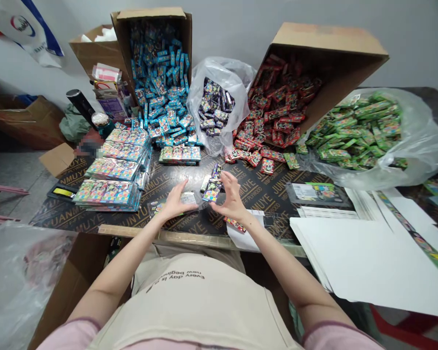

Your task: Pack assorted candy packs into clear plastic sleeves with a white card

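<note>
Centre frame: right hand (230, 197) grips purple packet (212, 191), left hand (175, 201) open just beside. Upper right: green packets (365, 127) in clear plastic bag (425, 141).

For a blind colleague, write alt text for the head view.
A person's right grip is at purple packets over a dark table, the left grip open nearby. Behind are blue packets, red packets and green packets; stacked packs stand at left.

Grey wall (222, 29) behind my table (255, 189)

The table's dark top carries gold lettering. Left of it I see grey floor (22, 170); beyond its far left corner, a printed sheet (25, 34). Soft light pales the wall behind it.
</note>
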`<act>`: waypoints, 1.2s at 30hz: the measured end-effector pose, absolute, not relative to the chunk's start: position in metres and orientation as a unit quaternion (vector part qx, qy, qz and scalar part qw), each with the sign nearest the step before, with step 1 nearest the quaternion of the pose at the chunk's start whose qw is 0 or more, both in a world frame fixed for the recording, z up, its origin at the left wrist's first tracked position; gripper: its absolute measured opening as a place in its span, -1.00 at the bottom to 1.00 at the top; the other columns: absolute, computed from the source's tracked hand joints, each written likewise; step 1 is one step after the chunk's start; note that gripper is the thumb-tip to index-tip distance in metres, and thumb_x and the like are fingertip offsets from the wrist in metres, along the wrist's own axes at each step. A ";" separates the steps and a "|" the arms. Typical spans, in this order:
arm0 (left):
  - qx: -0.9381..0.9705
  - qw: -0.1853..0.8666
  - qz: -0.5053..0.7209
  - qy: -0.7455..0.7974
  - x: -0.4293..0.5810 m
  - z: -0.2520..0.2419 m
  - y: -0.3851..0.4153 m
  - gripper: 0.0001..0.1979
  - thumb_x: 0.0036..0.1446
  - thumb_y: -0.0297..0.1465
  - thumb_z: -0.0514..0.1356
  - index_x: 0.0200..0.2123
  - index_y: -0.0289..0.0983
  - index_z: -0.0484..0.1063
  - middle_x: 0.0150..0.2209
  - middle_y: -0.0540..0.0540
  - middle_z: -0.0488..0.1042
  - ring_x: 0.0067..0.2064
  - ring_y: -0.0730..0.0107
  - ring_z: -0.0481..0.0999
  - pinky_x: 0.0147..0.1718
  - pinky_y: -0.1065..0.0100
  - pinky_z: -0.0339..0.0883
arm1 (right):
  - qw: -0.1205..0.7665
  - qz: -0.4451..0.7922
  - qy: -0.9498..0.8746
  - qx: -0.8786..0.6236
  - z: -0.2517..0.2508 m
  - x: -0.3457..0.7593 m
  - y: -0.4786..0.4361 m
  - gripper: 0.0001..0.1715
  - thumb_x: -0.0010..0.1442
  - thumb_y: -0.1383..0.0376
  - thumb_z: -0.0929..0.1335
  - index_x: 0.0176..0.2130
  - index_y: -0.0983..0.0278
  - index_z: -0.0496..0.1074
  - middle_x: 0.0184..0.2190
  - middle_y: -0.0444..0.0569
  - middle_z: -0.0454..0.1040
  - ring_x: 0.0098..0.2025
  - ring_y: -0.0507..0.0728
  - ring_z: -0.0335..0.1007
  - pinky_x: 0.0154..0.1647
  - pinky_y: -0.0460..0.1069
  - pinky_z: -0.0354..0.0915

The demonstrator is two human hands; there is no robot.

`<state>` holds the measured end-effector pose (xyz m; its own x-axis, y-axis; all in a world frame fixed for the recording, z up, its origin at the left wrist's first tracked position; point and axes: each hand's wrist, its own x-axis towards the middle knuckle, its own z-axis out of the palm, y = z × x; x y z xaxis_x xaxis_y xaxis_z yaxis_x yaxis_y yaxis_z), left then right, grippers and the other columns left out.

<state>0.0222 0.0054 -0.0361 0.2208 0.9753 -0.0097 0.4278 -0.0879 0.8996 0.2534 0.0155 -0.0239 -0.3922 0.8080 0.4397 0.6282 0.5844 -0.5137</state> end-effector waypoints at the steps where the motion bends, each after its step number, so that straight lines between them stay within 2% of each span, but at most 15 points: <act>1: 0.715 0.351 0.273 0.540 0.021 -0.041 0.006 0.06 -0.28 -0.20 0.47 0.30 -0.20 0.08 0.26 -0.31 0.18 0.28 -0.14 0.13 0.23 -0.09 -0.05 | 0.325 0.125 -0.825 -0.444 -0.029 0.256 0.017 0.30 -0.02 0.18 0.47 0.37 -0.07 -0.40 0.35 0.10 -0.20 0.17 0.43 0.20 0.17 0.35 0.07; 3: 0.776 0.265 0.172 0.546 0.021 -0.047 0.007 0.09 -0.34 -0.24 0.49 0.29 -0.21 0.10 0.19 -0.32 0.26 0.21 -0.19 0.20 0.18 -0.12 -0.01 | 0.291 0.117 -0.838 -0.447 -0.040 0.259 0.018 0.28 -0.02 0.21 0.49 0.37 -0.08 -0.33 0.37 0.11 -0.23 0.18 0.43 0.20 0.15 0.34 0.08; 5: 0.798 0.232 0.128 0.541 0.025 -0.050 0.007 0.10 -0.27 -0.28 0.46 0.33 -0.21 0.02 0.10 -0.29 0.34 0.13 -0.15 0.28 0.11 -0.08 0.10 | 0.260 0.115 -0.851 -0.442 -0.048 0.259 0.017 0.19 0.00 0.28 0.48 0.36 -0.10 -0.22 0.38 0.09 -0.25 0.18 0.41 0.21 0.15 0.33 0.07; 7: 0.805 0.236 0.145 0.525 0.027 -0.049 0.006 0.14 -0.22 -0.29 0.43 0.37 -0.19 -0.13 0.08 -0.25 0.35 0.07 -0.07 0.32 0.05 -0.01 0.18 | 0.248 0.124 -0.858 -0.432 -0.052 0.257 0.013 0.13 0.02 0.32 0.47 0.35 -0.10 -0.15 0.38 0.10 -0.25 0.19 0.39 0.21 0.15 0.33 0.08; 10: 0.804 0.278 0.206 0.482 0.026 -0.043 0.004 0.22 -0.22 -0.34 0.41 0.39 -0.20 -0.29 0.12 -0.24 0.31 0.06 0.02 0.34 0.05 0.07 0.21 | 0.268 0.185 -0.858 -0.398 -0.049 0.258 0.009 0.20 0.02 0.22 0.48 0.38 -0.02 -0.25 0.36 0.16 -0.21 0.21 0.39 0.16 0.17 0.34 0.10; 12: 0.797 0.315 0.234 0.459 0.024 -0.038 0.002 0.23 -0.23 -0.37 0.41 0.39 -0.24 -0.30 0.11 -0.25 0.32 0.07 0.04 0.34 0.09 0.08 0.19 | 0.290 0.240 -0.852 -0.364 -0.045 0.259 0.010 0.27 0.01 0.12 0.49 0.39 0.05 -0.32 0.33 0.19 -0.15 0.26 0.39 0.09 0.21 0.34 0.09; 15: 0.779 0.348 0.259 0.453 0.021 -0.036 0.000 0.23 -0.24 -0.38 0.42 0.39 -0.24 -0.28 0.09 -0.23 0.34 0.10 0.04 0.34 0.14 0.08 0.15 | 0.304 0.303 -0.844 -0.321 -0.038 0.262 0.014 0.30 0.00 0.01 0.48 0.39 0.10 -0.35 0.33 0.19 -0.14 0.28 0.36 0.08 0.26 0.31 0.08; 20: 0.750 0.354 0.276 0.486 0.020 -0.039 -0.001 0.29 -0.25 -0.34 0.44 0.39 -0.19 -0.37 0.09 -0.19 0.36 0.10 0.06 0.37 0.14 0.06 0.15 | 0.290 0.293 -0.850 -0.326 -0.031 0.261 0.017 0.24 0.01 0.12 0.48 0.39 0.10 -0.28 0.34 0.15 -0.07 0.36 0.37 -0.10 0.30 0.32 0.00; 24: 0.762 0.373 0.261 0.460 0.023 -0.037 -0.001 0.30 -0.26 -0.33 0.45 0.39 -0.16 -0.36 0.10 -0.19 0.37 0.10 0.06 0.39 0.13 0.06 0.18 | 0.282 0.326 -0.852 -0.296 -0.028 0.260 0.020 0.29 0.01 0.13 0.48 0.40 0.11 -0.35 0.36 0.12 -0.07 0.33 0.32 -0.01 0.31 0.28 0.02; 26: 0.767 0.370 0.262 0.455 0.024 -0.034 -0.001 0.28 -0.27 -0.33 0.45 0.39 -0.17 -0.31 0.10 -0.20 0.37 0.11 0.04 0.39 0.13 0.06 0.19 | 0.286 0.337 -0.850 -0.286 -0.028 0.261 0.022 0.31 0.01 0.06 0.49 0.40 0.09 -0.37 0.38 0.13 -0.11 0.31 0.31 0.06 0.31 0.27 0.03; 29: 0.748 0.344 0.285 0.490 0.024 -0.032 0.001 0.26 -0.26 -0.32 0.45 0.39 -0.20 -0.27 0.08 -0.22 0.39 0.12 0.03 0.38 0.13 0.05 0.19 | 0.337 0.300 -0.826 -0.337 -0.028 0.258 0.019 0.37 -0.04 -0.04 0.50 0.39 0.08 -0.37 0.37 0.17 -0.09 0.23 0.32 0.19 0.32 0.32 -0.04; 32: 0.737 0.337 0.295 0.507 0.025 -0.033 0.003 0.26 -0.24 -0.29 0.45 0.39 -0.19 -0.30 0.07 -0.22 0.40 0.11 0.05 0.40 0.13 0.05 0.18 | 0.365 0.271 -0.820 -0.348 -0.030 0.249 0.010 0.22 0.08 -0.05 0.43 0.39 0.04 -0.36 0.35 0.16 -0.04 0.13 0.26 0.32 0.30 0.33 -0.01; 36: 0.746 0.320 0.283 0.511 0.026 -0.039 0.004 0.27 -0.23 -0.28 0.44 0.39 -0.17 -0.33 0.09 -0.21 0.37 0.12 0.06 0.37 0.12 0.06 0.19 | 0.353 0.241 -0.837 -0.343 -0.031 0.248 0.029 0.06 0.16 -0.04 0.37 0.39 0.06 -0.25 0.34 0.10 0.02 0.26 0.29 0.15 0.24 0.25 0.14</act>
